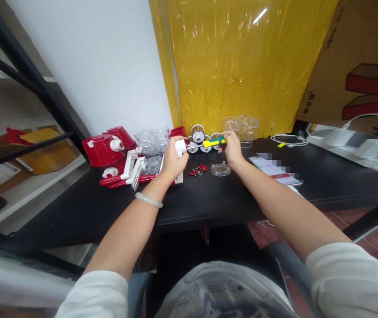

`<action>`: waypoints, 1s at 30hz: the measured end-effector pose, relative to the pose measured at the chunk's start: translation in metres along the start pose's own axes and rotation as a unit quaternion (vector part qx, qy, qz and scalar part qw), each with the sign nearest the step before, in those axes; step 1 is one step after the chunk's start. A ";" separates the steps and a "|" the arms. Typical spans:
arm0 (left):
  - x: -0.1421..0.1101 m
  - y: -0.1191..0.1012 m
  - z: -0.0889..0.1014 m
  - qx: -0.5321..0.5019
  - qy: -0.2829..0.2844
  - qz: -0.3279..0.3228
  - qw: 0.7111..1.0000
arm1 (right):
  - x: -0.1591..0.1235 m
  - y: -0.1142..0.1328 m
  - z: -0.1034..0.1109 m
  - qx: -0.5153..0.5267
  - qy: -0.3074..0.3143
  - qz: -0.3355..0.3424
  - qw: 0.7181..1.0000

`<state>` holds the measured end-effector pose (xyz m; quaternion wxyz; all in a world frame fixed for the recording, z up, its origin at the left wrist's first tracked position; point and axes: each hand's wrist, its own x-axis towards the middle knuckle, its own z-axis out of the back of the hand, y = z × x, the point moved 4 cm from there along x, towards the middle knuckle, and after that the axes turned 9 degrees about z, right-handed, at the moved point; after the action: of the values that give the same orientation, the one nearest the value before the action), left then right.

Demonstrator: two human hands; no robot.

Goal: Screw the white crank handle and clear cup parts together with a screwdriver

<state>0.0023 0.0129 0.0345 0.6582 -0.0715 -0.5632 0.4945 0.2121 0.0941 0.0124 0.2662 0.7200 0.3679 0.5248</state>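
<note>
My left hand (174, 162) is closed round a white plastic part (180, 147) with a round end turned to the right. In my right hand (232, 150) is a screwdriver (214, 141) with a yellow and green handle, held level. Its metal shaft points left and reaches the round end of the white part; whether the tip meets a screw is too small to tell. On the table below lie small red pieces and screws (198, 170). A clear plastic cover (221, 169) lies beside them, under my right hand.
Red housings (102, 149) and white parts with red handles (132, 174) lie at the left. Clear plastic parts (152, 139) and several round metal-rimmed drums (198, 133) stand behind my hands. A phone (275, 170) and a power strip (344, 150) with cables are at the right.
</note>
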 end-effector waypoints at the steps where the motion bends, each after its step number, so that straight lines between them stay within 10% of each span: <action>1: 0.000 0.000 0.000 -0.003 0.000 0.001 1.000 | 0.000 0.000 0.000 -0.002 -0.002 0.003 1.000; 30: 0.000 0.002 -0.001 -0.015 0.001 0.004 1.000 | -0.001 -0.005 0.000 -0.030 0.009 -0.006 0.999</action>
<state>0.0022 0.0145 0.0325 0.6558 -0.0843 -0.5694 0.4885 0.2110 0.0964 0.0082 0.2879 0.7046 0.3589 0.5402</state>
